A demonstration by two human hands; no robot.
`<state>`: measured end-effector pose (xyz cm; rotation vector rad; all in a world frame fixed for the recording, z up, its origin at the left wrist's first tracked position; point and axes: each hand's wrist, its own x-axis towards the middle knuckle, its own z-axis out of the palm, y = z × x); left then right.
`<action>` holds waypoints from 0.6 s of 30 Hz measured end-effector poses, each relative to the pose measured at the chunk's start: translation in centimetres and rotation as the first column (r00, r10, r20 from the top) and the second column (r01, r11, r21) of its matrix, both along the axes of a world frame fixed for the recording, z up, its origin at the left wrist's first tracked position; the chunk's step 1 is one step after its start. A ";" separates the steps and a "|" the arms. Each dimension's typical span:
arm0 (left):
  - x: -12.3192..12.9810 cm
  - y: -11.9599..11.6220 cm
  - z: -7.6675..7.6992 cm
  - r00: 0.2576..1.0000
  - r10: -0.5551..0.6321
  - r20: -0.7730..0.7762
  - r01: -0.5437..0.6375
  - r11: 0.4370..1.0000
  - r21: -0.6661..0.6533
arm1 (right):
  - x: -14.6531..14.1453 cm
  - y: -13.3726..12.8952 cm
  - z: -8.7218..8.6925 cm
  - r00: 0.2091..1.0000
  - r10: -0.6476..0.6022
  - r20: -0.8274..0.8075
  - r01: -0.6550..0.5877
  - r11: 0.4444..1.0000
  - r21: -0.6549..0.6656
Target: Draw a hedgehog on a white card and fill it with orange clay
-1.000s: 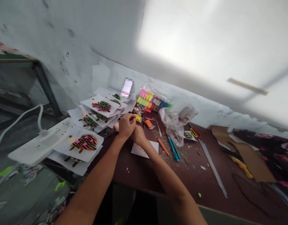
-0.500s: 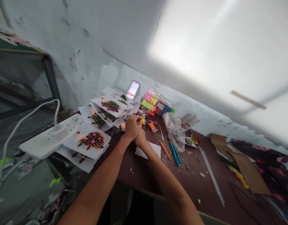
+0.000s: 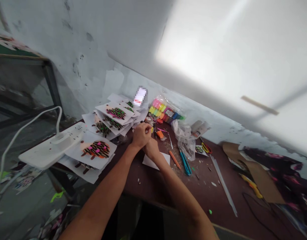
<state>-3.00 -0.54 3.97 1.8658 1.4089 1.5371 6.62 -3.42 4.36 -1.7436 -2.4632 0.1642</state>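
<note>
Closely paired, just past the white rectangular paper sheet [image 3: 150, 162]

The bare left hand [image 3: 141, 135] is extended forward, its fingers curled, and is overlapped with the bare right hand [image 3: 152, 148] at the sheet's far edge. Whether anything is pinched cannot be told, since the fingertips are mostly hidden. The sheet is partly covered by the right forearm [image 3: 172, 180]. Beyond it, a small orange block [image 3: 159, 134] is seen.

Picture sheets [image 3: 116, 112] are lying on the left of the table [image 3: 198, 190], beside a power strip [image 3: 40, 156]. Right of a paper [image 3: 151, 162], a plastic bag [image 3: 189, 148] is lying, with scissors [image 3: 207, 148] resting farther right.
</note>
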 end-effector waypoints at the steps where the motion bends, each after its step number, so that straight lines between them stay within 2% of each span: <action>1: 0.0 -0.1 0.1 1.000 0.002 0.003 -0.002 1.000 0.019 | 0.8 -0.5 0.2 1.000 -0.003 -0.005 0.004 0.999 0.039; 5: -0.1 -0.1 0.0 0.998 0.050 0.043 -0.053 0.996 0.065 | 4.1 -1.7 0.8 0.987 -0.045 -0.155 0.073 0.981 0.179; 8: 0.6 0.1 -0.6 0.986 0.026 0.166 -0.033 0.999 0.034 | 6.4 -1.9 0.8 0.958 -0.096 -0.271 0.166 0.955 0.247; 10: 1.6 0.2 -1.2 0.958 -0.054 0.283 0.081 0.993 -0.084 | 7.5 -2.0 0.7 0.938 -0.148 -0.312 0.237 0.932 0.273; 11: 2.2 0.2 -1.5 0.933 -0.138 0.331 0.196 0.969 -0.148 | 7.8 -2.0 0.6 0.931 -0.171 -0.324 0.267 0.922 0.281; 14: 3.6 0.1 -2.2 0.830 -0.385 0.403 0.485 0.855 -0.183 | 7.9 -2.4 0.4 0.922 -0.202 -0.329 0.304 0.906 0.294; 16: 3.8 0.0 -2.4 0.797 -0.479 0.369 0.561 0.814 -0.154 | 7.6 -2.7 0.1 0.929 -0.178 -0.324 0.275 0.918 0.285; 18: 3.5 0.1 -2.3 0.838 -0.461 0.294 0.521 0.835 -0.177 | 7.4 -2.8 -0.1 0.929 -0.103 -0.356 0.210 0.937 0.278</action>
